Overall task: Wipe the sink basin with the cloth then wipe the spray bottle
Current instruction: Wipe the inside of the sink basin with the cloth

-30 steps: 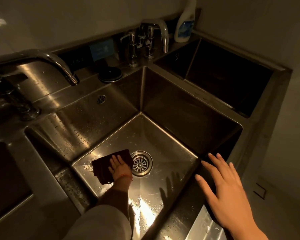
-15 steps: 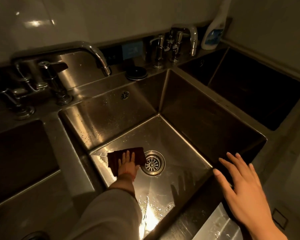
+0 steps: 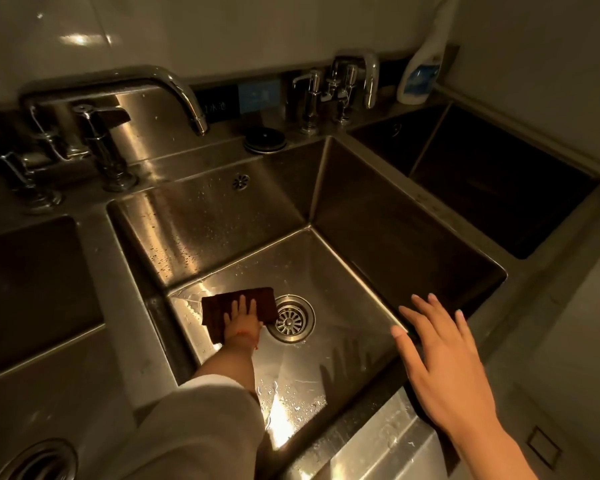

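Observation:
A dark brown cloth (image 3: 222, 306) lies flat on the wet floor of the steel sink basin (image 3: 222, 223), just left of the round drain (image 3: 291, 318). My left hand (image 3: 244, 317) presses down on the cloth with fingers spread flat. My right hand (image 3: 444, 362) hovers open over the basin's near right rim, holding nothing. A white spray bottle (image 3: 421, 71) with a blue label stands at the back right corner of the counter, far from both hands.
A curved faucet (image 3: 174, 91) reaches over the basin's back edge, with tap handles (image 3: 101, 147) to its left. A second faucet set (image 3: 340, 88) and a round black stopper (image 3: 265, 140) sit behind the basin. Darker basins flank it left (image 3: 32, 285) and right (image 3: 492, 188).
The view has swung left, so the basin now sits more to the right. My left hand stays pressed on the cloth beside the drain; my right hand still hovers open.

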### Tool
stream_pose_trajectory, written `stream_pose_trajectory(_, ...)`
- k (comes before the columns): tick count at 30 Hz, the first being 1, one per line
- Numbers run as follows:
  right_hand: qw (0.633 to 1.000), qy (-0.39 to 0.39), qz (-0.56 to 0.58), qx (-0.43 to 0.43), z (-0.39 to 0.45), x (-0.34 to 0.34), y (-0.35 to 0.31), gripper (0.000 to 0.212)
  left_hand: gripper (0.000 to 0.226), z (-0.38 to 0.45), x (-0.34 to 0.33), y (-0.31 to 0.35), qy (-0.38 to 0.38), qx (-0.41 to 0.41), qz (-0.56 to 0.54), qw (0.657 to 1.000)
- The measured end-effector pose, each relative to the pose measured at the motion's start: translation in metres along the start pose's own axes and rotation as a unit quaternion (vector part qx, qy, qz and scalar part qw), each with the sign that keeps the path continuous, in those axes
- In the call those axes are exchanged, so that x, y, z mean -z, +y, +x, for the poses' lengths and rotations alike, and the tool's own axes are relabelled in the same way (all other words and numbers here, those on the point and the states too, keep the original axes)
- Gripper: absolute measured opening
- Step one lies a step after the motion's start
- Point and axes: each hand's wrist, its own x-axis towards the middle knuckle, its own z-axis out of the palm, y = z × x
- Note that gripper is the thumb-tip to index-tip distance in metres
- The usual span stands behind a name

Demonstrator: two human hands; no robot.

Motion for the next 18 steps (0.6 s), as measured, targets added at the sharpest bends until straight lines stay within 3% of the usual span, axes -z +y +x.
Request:
stream_pose_trajectory(10, 0.999, -0.022, -0.007, 0.023, -0.002, 0.002, 0.002, 0.066, 0.071, -0.014, -0.006, 0.004, -0.007, 0.015, 0.004, 1.0)
stream_pose_trajectory(18, 0.999, -0.021, -0.011, 0.025, 0.003, -0.003, 0.006, 0.065, 0.094, -0.007, -0.014, 0.008, -0.004, 0.048, 0.017, 0.999)
